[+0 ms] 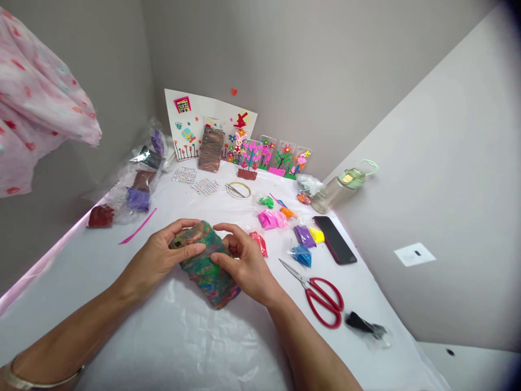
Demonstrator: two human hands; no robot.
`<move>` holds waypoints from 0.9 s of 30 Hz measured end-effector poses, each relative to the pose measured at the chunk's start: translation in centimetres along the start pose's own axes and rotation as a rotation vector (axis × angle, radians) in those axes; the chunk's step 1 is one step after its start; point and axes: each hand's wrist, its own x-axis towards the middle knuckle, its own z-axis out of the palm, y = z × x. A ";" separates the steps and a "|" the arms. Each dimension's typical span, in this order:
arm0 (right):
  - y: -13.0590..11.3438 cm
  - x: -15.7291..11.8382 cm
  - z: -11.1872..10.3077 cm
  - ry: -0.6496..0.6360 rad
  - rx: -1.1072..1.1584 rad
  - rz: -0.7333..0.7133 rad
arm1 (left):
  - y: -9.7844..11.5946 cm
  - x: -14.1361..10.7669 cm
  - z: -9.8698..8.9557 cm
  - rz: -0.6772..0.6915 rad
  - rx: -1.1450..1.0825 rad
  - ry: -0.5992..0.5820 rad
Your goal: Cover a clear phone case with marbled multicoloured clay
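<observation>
A phone case (207,266) coated in swirled green, brown, red and blue clay is held above the white table, tilted, with its coated side towards me. My left hand (173,247) grips its upper left corner, the thumb lying on the coated face near a small hole. On the upper right edge, my right hand (242,258) is closed with its thumb pressed against the surface. Fingers behind the case are partly hidden. Just beyond my right hand lies a small bag of red clay (259,243).
Red-handled scissors (321,296), a phone (335,240) and several clay bags (304,236) lie on the right. A bottle (340,187) stands behind them. Decorated phone cases (283,157) and a brown one (211,149) lean at the back. Bagged clay (138,198) sits left.
</observation>
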 end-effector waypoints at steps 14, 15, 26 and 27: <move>-0.4 0.4 -0.3 0.110 0.194 0.038 | 0.2 -0.4 0.8 -0.008 -0.339 -0.083; -0.4 0.5 -0.2 0.139 0.236 0.045 | 0.2 -0.5 1.0 -0.013 -0.361 -0.120; 0.4 0.7 0.8 0.141 0.273 0.018 | -1.3 -0.2 1.4 0.047 -0.274 0.008; 0.4 0.7 0.8 0.130 0.274 0.018 | -1.3 -0.1 1.3 0.050 -0.268 0.010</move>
